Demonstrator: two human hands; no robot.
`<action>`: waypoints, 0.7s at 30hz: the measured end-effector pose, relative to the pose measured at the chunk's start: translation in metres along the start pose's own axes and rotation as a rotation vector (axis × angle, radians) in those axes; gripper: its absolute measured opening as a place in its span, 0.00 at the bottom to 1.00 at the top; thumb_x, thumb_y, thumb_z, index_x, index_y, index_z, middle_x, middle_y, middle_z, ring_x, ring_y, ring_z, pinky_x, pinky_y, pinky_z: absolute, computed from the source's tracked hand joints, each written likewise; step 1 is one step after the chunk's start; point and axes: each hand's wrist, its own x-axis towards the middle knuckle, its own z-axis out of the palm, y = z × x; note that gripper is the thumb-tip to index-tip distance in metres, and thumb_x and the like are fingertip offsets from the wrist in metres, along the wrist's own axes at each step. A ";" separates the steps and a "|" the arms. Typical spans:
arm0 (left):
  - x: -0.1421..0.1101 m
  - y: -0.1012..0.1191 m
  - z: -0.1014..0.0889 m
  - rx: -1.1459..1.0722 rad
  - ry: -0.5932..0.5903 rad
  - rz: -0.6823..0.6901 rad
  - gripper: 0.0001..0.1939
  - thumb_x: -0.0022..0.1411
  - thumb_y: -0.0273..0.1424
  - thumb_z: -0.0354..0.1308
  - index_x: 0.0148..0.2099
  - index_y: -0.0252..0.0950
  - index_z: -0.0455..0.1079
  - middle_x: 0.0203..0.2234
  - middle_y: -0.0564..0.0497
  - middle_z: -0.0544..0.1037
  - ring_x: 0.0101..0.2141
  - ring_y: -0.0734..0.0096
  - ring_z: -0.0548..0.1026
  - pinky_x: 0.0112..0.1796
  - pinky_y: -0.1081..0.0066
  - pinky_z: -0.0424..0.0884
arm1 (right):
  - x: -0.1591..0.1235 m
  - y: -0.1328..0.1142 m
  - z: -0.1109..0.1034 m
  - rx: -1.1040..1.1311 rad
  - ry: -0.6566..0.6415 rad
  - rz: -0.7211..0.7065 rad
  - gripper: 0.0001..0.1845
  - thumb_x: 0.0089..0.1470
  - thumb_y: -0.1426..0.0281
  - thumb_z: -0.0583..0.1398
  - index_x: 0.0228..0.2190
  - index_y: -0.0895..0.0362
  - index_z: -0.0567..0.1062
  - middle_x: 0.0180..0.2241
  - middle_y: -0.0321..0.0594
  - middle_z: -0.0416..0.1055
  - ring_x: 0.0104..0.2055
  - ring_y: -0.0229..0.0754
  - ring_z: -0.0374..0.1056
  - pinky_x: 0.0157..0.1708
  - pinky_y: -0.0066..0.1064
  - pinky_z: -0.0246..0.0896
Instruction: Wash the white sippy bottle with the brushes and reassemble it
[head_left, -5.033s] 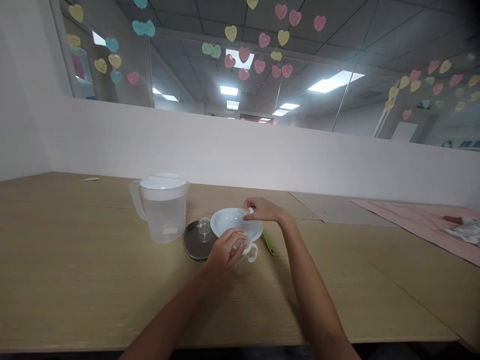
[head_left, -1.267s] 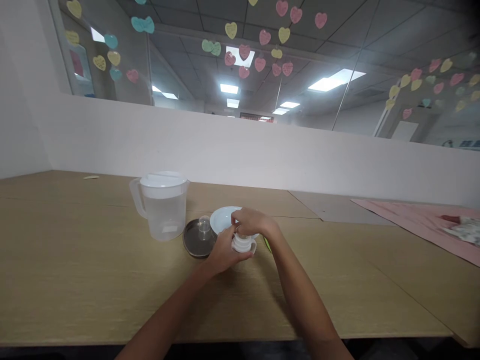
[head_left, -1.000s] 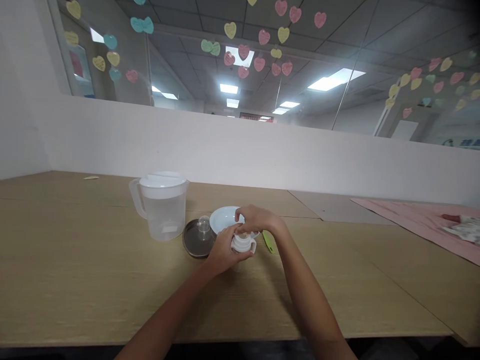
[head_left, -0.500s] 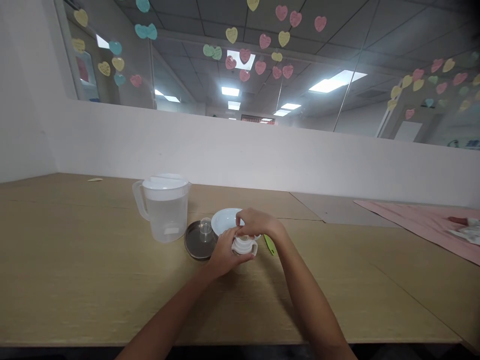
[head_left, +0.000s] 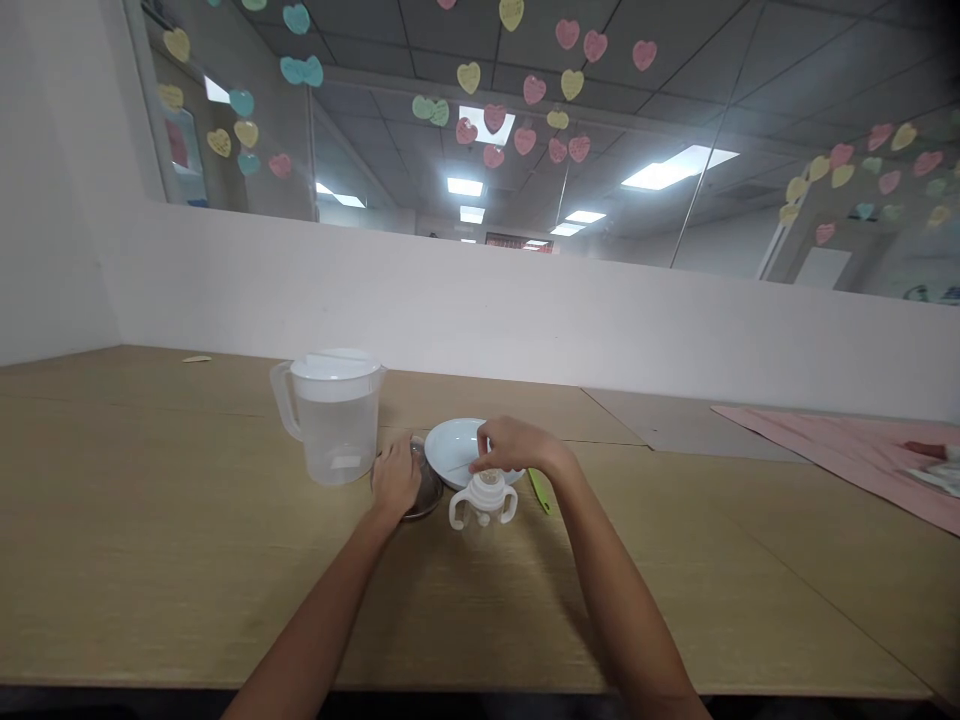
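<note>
A baby bottle (head_left: 486,502) with white handles on both sides and a white collar stands upright on the table in front of me. My right hand (head_left: 517,446) arches over it from behind, fingers bent in a pinch at the bottle's top; the fingers partly hide the teat. To the left, my left hand (head_left: 396,478) reaches over the dark round tray (head_left: 429,492), fingers curled round the clear cap, which is mostly hidden. Behind the bottle lies a white bowl (head_left: 450,440), partly covered by my right hand.
A clear lidded pitcher (head_left: 337,425) holding liquid stands left of the tray. A green handle (head_left: 540,491) lies right of the bottle. Farther right is a pink cloth (head_left: 832,440), with another person's hand (head_left: 926,450) at the edge. A white wall (head_left: 450,300) rises behind the table.
My left hand has let go of the bottle and moved left to the clear cap on the tray. The bottle's handles now show. My right hand stays at the bottle's top.
</note>
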 end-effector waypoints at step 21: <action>-0.016 0.043 -0.017 -0.709 0.618 0.427 0.23 0.62 0.33 0.47 0.57 0.41 0.44 0.47 0.42 0.57 0.51 0.60 0.64 0.47 0.58 0.66 | 0.005 -0.010 0.005 0.322 0.323 -0.600 0.38 0.46 0.72 0.60 0.57 0.48 0.53 0.58 0.40 0.53 0.55 0.42 0.55 0.50 0.35 0.54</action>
